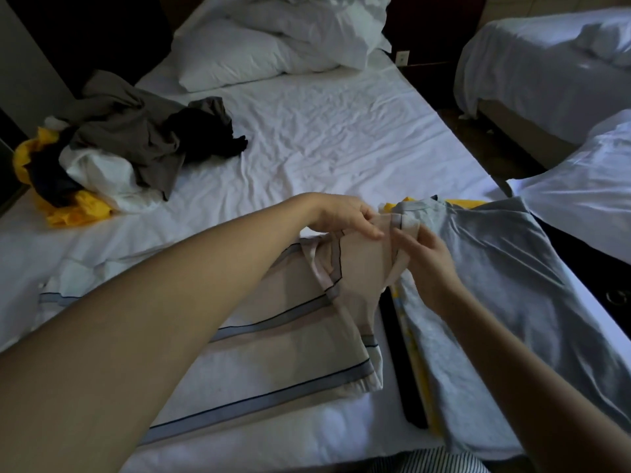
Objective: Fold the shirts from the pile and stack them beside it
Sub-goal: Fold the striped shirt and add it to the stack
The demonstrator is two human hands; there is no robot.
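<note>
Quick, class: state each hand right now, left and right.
Left hand: pinches the beige striped shirt near its collar.
Right hand: grips the same shirt's collar edge.

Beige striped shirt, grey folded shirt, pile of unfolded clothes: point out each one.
beige striped shirt (273, 356): head view, flat body panel between the stripes.
grey folded shirt (505, 268): head view, middle of its top face.
pile of unfolded clothes (126, 131): head view, brown garment on top.
</note>
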